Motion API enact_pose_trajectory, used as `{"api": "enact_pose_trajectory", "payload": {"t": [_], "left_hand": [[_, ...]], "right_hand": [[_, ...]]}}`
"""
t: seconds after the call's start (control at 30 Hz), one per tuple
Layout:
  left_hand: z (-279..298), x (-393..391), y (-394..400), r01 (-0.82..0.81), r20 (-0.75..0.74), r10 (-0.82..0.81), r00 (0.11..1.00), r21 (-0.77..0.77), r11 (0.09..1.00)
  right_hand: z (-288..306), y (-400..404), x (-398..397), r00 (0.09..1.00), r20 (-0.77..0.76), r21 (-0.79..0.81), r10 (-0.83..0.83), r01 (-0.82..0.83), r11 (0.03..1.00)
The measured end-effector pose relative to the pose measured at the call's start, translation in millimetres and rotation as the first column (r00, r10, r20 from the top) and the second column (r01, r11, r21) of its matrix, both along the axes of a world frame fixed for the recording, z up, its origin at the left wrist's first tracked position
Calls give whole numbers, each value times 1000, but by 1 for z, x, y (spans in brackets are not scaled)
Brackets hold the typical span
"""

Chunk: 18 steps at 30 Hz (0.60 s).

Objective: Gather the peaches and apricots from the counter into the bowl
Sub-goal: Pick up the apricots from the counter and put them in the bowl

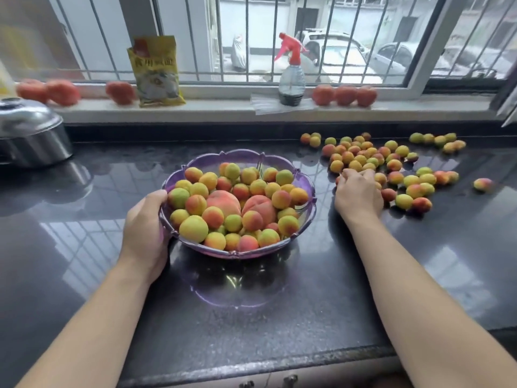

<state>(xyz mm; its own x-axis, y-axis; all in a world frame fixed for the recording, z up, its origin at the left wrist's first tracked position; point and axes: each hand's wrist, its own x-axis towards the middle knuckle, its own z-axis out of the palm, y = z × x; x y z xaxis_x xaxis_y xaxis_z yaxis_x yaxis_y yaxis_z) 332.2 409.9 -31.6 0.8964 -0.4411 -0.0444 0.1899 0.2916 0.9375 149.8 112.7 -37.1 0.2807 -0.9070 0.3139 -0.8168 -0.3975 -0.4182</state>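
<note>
Fruit here is small, round, soft-skinned and prone to rolling. Right hand (359,193) cups loose yellow-red apricots (372,161) right of the scalloped purple plastic bowl (306,189), grip curled over several; left hand (147,219) clasps its rim.

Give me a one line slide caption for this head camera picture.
Left hand steadies the purple bowl while right hand gathers apricots from the counter.

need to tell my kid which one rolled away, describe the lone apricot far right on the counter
Start at the purple bowl and move right, past the right hand and the apricot pile. The stray apricot sits alone beyond the pile, touching none.
</note>
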Motion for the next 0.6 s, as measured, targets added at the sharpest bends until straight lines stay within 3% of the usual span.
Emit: {"api": "enact_pose_trajectory", "payload": {"t": [0.17,0.3,0.47,0.53,0.6], "left_hand": [[-3,1,-1,4,5,-4,1000,-25,1000],[-6,2,-2,-16,6,16,1000,0,1000],[-3,-1,-2,-25,46,23,999,31,999],[-2,-1,-2,-23,47,22,999,31,999],[-2,-2,-3,-28,51,27,998,33,999]], "right_hand": [[-2,4,-3,999,-11,-62,49,-49,997],[-3,4,-4,982,140,-96,123,-111,989],[19,12,-3,848,435,-184,303,-245,952],[39,18,0,779,479,-180,404,-363,914],[59,29,4,733,428,-116,529,-536,836]]}}
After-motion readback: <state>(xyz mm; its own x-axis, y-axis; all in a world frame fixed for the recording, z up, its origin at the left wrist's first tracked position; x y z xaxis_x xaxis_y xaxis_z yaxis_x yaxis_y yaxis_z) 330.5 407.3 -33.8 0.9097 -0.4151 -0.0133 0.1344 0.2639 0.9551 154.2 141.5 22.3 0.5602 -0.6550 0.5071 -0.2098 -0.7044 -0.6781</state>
